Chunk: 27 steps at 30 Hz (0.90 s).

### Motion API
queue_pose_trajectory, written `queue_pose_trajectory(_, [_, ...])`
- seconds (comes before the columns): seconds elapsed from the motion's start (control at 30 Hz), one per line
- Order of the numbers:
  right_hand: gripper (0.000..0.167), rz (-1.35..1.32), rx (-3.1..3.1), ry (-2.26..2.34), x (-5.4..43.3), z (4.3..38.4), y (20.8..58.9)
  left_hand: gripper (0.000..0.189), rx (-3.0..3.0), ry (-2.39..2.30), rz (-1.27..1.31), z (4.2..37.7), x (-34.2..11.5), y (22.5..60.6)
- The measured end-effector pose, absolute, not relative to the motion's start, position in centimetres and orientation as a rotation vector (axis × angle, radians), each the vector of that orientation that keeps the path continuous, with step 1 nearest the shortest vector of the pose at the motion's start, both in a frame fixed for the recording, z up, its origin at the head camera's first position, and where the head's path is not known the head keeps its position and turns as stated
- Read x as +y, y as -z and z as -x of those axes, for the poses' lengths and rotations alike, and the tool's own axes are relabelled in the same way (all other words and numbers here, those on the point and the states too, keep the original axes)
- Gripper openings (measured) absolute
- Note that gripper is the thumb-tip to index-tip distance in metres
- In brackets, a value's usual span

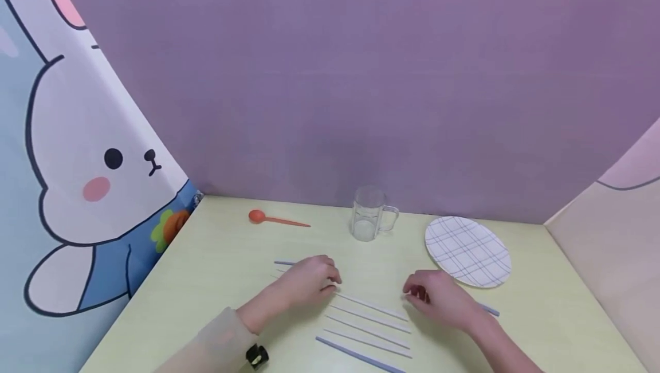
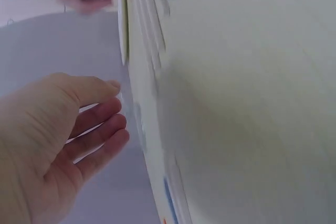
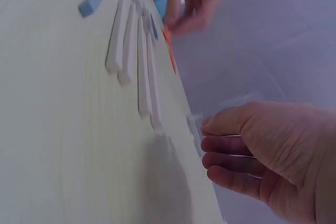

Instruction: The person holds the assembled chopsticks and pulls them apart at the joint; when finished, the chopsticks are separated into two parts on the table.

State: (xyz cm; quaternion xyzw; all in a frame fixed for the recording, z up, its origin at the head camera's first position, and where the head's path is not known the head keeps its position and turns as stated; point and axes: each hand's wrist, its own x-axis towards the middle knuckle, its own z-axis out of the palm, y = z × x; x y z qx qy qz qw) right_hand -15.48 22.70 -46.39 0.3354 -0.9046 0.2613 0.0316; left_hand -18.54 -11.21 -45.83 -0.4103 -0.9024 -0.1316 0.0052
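Over the table's middle, my left hand [image 1: 308, 281] hovers with fingers loosely bent and nothing between them; the left wrist view shows a gap between thumb and fingers. Opposite it, my right hand [image 1: 438, 298] is also raised and holds nothing visible, its fingers softly curved in the right wrist view. Several thin white sticks [image 1: 368, 327] lie roughly parallel between and in front of the hands. A blue-grey stick [image 1: 358, 354] lies nearest the front. Another blue stick [image 1: 283, 262] shows partly behind the left hand, and one blue stick end [image 1: 488, 309] sticks out beyond the right hand.
An orange spoon [image 1: 278, 221] lies at the back left of the table [image 1: 216, 270]. A clear mug [image 1: 367, 218] with its handle to the right stands at the back. A round checked plate [image 1: 468, 251] is at the right. A purple wall [image 1: 361, 75] rises behind.
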Motion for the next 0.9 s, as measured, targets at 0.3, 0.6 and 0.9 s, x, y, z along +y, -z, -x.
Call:
queue_pose_trajectory(0.3, [0.016, -1.218, -2.753, -0.928, 18.8, 15.5, 47.5, 0.013, -2.803, 0.311, 1.402, 17.8, -7.6, 47.4])
queue_pose_trajectory(0.6, [0.018, -1.174, -2.785, -0.866, 17.7, 15.5, 48.0, 0.013, -2.790, 0.222, 1.360, 17.9, -6.9, 47.6])
queue_pose_trajectory(0.9, [0.021, -1.155, -2.741, -0.773, 16.9, 15.9, 46.7, 0.008, -2.722, 0.265, 1.300, 18.2, -7.3, 46.5])
